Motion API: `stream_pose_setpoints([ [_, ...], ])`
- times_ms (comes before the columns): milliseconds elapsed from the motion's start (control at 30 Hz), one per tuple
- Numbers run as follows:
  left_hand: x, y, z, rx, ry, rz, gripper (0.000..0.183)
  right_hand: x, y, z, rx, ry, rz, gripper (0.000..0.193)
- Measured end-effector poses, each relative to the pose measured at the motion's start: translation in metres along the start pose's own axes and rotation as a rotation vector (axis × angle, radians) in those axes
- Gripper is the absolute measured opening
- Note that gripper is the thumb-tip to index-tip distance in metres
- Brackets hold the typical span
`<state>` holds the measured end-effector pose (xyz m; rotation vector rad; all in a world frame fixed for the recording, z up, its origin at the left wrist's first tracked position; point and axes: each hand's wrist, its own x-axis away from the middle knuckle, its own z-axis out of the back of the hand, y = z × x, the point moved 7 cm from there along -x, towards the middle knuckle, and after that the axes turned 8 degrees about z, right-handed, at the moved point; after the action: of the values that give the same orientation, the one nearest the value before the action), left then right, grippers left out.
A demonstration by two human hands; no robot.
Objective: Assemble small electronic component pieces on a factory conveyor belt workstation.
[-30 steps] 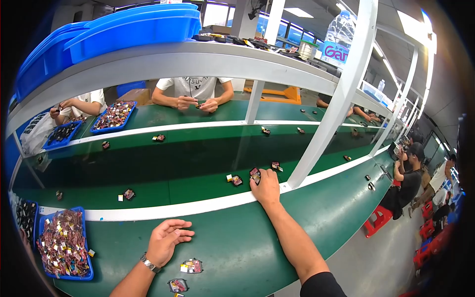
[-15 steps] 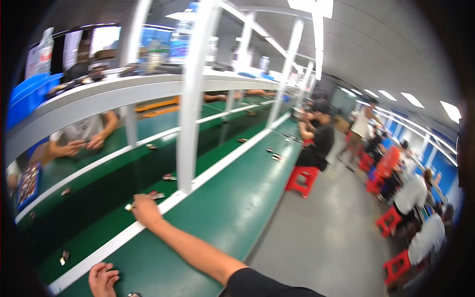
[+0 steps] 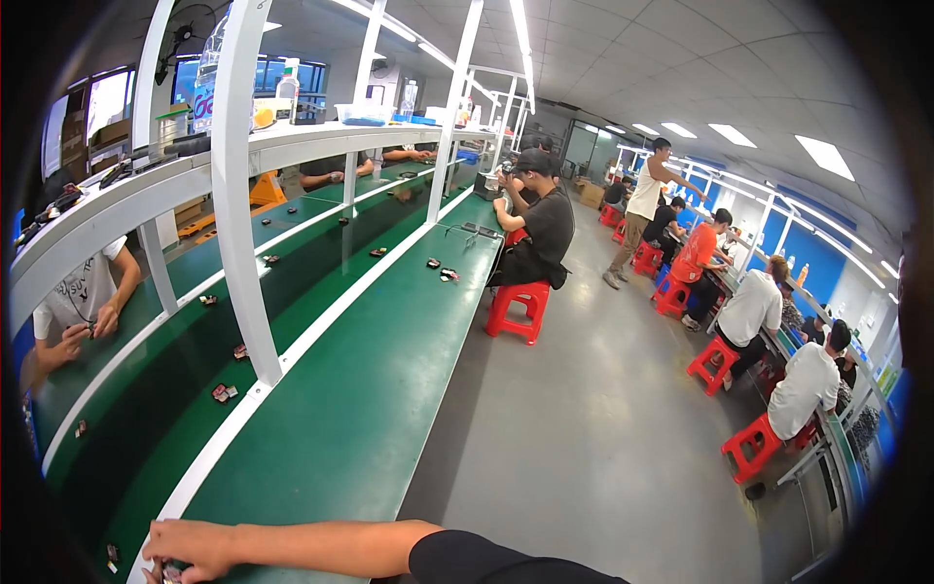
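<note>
My right hand [image 3: 192, 548] is at the lower left, over the white rail [image 3: 219, 443] beside the green bench top [image 3: 336, 428]. Its fingers curl down around a small red-and-silver part [image 3: 172, 574], mostly hidden beneath them. A sliver of skin at the picture's lower edge, close to that part, may belong to my left hand; its fingers do not show clearly. Past the rail, on the dark green belt, lie a small cluster of red, black and silver parts [image 3: 224, 393] and another such part [image 3: 113, 557] near the left rim.
A white post [image 3: 243, 214] rises from the rail and carries a shelf [image 3: 292, 143] with bottles. Across the belt, a person [image 3: 92, 302] handles a small part. A seated co-worker [image 3: 540, 229] on a red stool [image 3: 519, 311] is farther along. Small parts [image 3: 448, 274] lie on the bench.
My right hand has drawn back from the belt toward me, to the lower left. My left hand has mostly left the picture. The view has swung, showing more of the aisle.
</note>
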<state>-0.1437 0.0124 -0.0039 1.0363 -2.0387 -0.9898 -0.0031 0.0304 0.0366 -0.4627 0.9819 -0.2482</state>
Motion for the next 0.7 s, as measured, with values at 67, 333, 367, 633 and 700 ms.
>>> stream_pose_setpoints([
  [67, -0.003, -0.004, 0.001, -0.04, -0.168, 0.074, 0.043, -0.001, -0.004, -0.004, -0.005, -0.044, -0.014, 0.057],
  [333, -0.011, -0.001, 0.004, -0.075, 0.045, -0.114, 0.035, -0.011, -0.018, 0.016, 0.186, -0.052, -0.061, 0.032],
  [367, -0.013, -0.002, 0.005, -0.062, 0.088, -0.059, 0.034, -0.009, -0.022, 0.02, 0.301, -0.01, -0.06, 0.036],
  [633, -0.008, -0.014, 0.018, 0.017, 0.111, -0.045, 0.031, -0.016, -0.022, -0.004, 0.428, -0.036, -0.125, 0.027],
  [700, -0.007, -0.012, 0.016, -0.017, 0.117, -0.061, 0.031, -0.021, -0.03, -0.004, 0.517, -0.021, 0.008, 0.029],
])
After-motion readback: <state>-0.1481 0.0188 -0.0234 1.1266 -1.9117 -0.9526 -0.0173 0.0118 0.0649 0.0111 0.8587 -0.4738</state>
